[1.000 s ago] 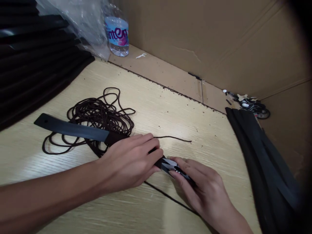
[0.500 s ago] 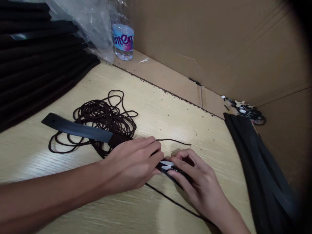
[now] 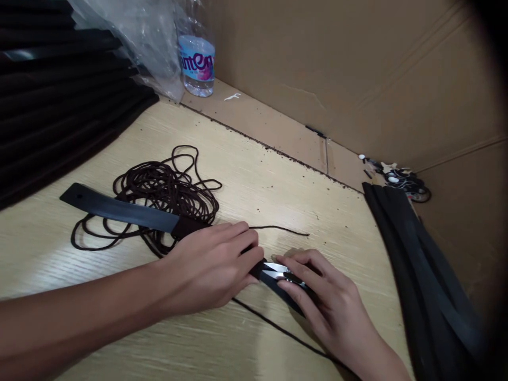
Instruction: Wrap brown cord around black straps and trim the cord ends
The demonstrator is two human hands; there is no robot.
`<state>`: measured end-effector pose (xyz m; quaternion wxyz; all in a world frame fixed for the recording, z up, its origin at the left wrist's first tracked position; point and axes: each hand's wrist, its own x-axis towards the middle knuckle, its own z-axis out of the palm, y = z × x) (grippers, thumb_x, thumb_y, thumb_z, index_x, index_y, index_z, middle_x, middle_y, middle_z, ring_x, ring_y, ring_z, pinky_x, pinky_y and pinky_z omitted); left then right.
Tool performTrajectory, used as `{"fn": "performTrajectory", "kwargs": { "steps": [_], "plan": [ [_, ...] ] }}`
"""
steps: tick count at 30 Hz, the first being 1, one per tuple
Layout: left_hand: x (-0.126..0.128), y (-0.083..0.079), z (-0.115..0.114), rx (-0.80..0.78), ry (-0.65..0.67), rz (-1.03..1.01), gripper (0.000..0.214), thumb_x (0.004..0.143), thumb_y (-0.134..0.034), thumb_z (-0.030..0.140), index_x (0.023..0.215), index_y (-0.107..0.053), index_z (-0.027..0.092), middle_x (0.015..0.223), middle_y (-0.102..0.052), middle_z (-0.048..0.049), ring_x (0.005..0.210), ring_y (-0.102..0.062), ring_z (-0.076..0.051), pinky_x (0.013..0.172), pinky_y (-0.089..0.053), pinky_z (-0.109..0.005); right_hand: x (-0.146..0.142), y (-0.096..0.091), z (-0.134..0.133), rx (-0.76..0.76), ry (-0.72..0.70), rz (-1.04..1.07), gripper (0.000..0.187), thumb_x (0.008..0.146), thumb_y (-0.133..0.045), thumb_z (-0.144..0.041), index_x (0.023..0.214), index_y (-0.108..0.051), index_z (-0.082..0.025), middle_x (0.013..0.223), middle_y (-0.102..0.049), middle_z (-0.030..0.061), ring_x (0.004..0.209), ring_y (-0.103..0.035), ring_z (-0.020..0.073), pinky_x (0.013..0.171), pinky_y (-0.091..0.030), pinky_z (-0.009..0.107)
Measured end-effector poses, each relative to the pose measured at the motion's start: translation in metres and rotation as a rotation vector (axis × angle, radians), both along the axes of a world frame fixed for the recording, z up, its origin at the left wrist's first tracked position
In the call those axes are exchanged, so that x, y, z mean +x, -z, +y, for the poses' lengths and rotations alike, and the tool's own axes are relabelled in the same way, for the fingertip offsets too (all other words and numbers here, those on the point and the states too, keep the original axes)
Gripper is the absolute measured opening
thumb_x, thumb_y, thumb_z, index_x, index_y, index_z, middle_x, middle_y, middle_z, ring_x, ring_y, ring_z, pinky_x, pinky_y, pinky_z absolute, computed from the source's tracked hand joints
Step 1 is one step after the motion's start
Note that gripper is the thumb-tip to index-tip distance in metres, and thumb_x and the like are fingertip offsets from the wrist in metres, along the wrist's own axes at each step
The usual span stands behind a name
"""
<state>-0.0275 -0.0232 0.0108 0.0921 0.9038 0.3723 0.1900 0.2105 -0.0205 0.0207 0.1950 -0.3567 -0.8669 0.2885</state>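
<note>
Upper fingers of the right hand (image 3: 333, 296) sit a little lower than 0.5 s ago, and the whole view has slid slightly left; the left hand (image 3: 216, 264) stays clasped over the strip (image 3: 127, 211), fingers on top and thumb below, probably to pin it while the other hand works just beside; the strip slants across the worktop (image 3: 257, 185), its bare, holed end out to the left over the cord (image 3: 162, 185), its other end passing beneath the snips (image 3: 291, 277); between hand and bare end shows a dark wrap (image 3: 190, 227); the right hand pinches the snips between thumb and fingers, the 2 blades parted and aimed at the left fingertips, a grip that seems meant to leave the points free; whether they touch the strip, I cannot tell; the cord lies heaped loosely behind, likely so it pulls freely, 1 thin end straying right and 1 length running under the right forearm; the bottle (image 3: 197, 58) and bag (image 3: 146, 47) stand well apart at the far edge, presumably out of the way.
</note>
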Motion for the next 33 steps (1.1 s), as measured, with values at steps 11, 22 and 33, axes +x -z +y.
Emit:
{"fn": "performTrajectory", "kwargs": {
  "steps": [11,22,33],
  "plan": [
    [0.001,0.002,-0.002,-0.044,-0.053,-0.059,0.018,0.090,-0.052,0.028,0.098,-0.059,0.014,0.088,-0.061,-0.0074,0.085,-0.057,-0.024,0.071,-0.049,-0.035,-0.009,0.005,-0.004,-0.021,0.024,0.007,0.032,0.091,-0.054,-0.012,0.123,-0.056,-0.016,0.100,-0.056,0.0094,0.094,-0.056,0.0198,0.080,-0.052,0.034],
    [0.003,-0.001,-0.004,-0.067,-0.064,-0.017,0.025,0.088,-0.056,0.031,0.107,-0.054,0.014,0.091,-0.062,-0.0045,0.083,-0.059,-0.021,0.067,-0.048,-0.031,-0.012,-0.006,0.030,-0.089,-0.191,-0.039,0.021,0.090,-0.060,-0.021,0.111,-0.064,-0.022,0.103,-0.056,0.0067,0.103,-0.051,0.0210,0.088,-0.046,0.036],
    [0.004,-0.003,-0.002,-0.021,-0.025,-0.016,0.024,0.086,-0.061,0.031,0.100,-0.058,0.012,0.092,-0.064,-0.0072,0.085,-0.058,-0.022,0.073,-0.048,-0.033,-0.003,-0.001,0.016,0.015,-0.103,-0.188,0.034,0.096,-0.050,-0.027,0.129,-0.055,-0.024,0.094,-0.061,0.0077,0.084,-0.060,0.0203,0.072,-0.053,0.035]
  ]
}}
